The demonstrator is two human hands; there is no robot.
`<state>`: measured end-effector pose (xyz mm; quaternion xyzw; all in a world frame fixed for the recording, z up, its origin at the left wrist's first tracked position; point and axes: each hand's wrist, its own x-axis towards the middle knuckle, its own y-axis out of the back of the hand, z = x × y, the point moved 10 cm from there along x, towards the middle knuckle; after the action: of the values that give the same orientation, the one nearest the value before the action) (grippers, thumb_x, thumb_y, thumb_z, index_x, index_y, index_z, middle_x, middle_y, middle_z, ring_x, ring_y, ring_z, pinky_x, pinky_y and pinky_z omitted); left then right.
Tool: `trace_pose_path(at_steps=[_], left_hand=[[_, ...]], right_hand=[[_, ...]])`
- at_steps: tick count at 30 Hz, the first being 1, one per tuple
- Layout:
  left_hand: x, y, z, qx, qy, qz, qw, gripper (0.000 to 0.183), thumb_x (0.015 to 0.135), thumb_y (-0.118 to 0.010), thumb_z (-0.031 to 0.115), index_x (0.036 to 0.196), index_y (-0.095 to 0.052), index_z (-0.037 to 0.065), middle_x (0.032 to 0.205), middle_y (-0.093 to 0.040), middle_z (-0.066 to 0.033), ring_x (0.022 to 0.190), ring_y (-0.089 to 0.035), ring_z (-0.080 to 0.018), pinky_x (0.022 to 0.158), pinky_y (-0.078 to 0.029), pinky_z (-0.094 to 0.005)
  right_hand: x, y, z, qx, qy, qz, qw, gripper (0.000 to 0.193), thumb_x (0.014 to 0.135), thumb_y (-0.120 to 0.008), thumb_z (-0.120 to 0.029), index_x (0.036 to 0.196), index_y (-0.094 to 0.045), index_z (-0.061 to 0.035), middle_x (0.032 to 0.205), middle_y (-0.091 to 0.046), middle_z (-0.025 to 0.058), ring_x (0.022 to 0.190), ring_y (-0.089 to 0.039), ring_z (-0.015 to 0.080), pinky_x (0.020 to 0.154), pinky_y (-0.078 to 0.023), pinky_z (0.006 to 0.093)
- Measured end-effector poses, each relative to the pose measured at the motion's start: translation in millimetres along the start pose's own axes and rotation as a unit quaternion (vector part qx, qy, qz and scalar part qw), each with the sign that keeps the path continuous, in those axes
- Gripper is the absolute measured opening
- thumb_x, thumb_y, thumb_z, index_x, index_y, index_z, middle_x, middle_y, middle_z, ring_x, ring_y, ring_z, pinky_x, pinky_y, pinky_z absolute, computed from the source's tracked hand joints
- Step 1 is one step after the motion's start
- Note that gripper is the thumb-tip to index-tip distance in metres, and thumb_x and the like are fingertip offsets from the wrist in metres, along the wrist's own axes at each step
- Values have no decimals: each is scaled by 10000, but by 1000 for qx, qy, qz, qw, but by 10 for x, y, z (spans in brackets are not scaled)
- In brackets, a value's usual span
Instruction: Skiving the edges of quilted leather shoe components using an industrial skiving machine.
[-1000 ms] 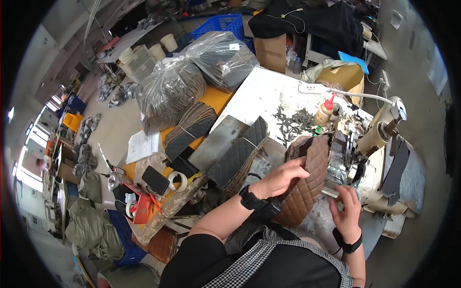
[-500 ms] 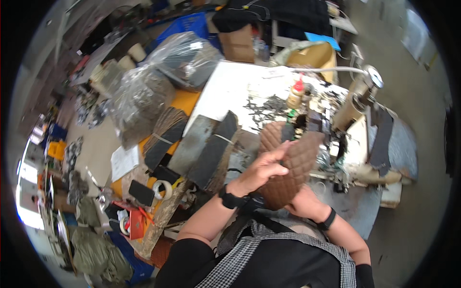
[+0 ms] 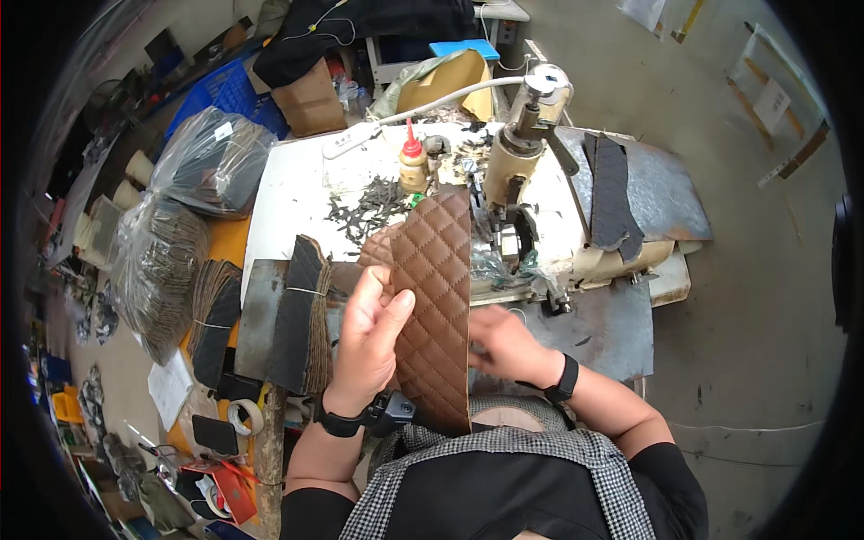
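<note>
A long brown quilted leather piece (image 3: 435,297) stands upright in front of me, its stitched diamond side in view. My left hand (image 3: 367,337) grips its left edge, thumb on the front and fingers behind. At the opposite edge is my right hand (image 3: 511,346), fingers curled against the leather and their tips partly hidden. Another patch of brown quilted leather (image 3: 379,247) shows behind my left fingers; whether it is a separate piece I cannot tell. Just beyond stands a machine (image 3: 515,166) with an upright metal post.
A red-capped bottle (image 3: 413,169) and black scraps (image 3: 369,209) sit on the white tabletop (image 3: 292,184). Tied stacks of dark pieces (image 3: 301,315) lie left, beside plastic bags (image 3: 162,270), a tape roll (image 3: 245,417) and a phone (image 3: 215,436). A dark piece (image 3: 614,193) drapes over the machine's right side.
The view has swung right, so the table appears further left. The quilted piece has turned from tilted to upright. My right hand has gone from its lower end to its right edge.
</note>
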<state>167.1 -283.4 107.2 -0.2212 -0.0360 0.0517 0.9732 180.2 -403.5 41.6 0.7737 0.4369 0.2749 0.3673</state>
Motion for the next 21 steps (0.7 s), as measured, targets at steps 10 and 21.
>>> trace_pose_path(at_steps=[10, 21], left_hand=[[12, 184, -897, 77, 89, 31, 993, 190, 980, -491, 77, 1148, -436, 7, 954, -636, -84, 834, -581, -75, 750, -474, -218], [129, -42, -908, 85, 112, 9, 990, 323, 974, -500, 68, 1265, -392, -19, 1022, -629, -111, 895, -593, -100, 778, -486, -238]], right_hand=[[-176, 515, 94, -122, 106, 288, 944, 432, 733, -700, 12, 1154, -606, 10, 1143, -590, 180, 862, -650, 272, 709, -546, 338], [-294, 741, 208, -116, 55, 371, 920, 353, 701, -678, 75, 1048, -636, 20, 990, -653, 154, 821, -652, 285, 689, -542, 345]])
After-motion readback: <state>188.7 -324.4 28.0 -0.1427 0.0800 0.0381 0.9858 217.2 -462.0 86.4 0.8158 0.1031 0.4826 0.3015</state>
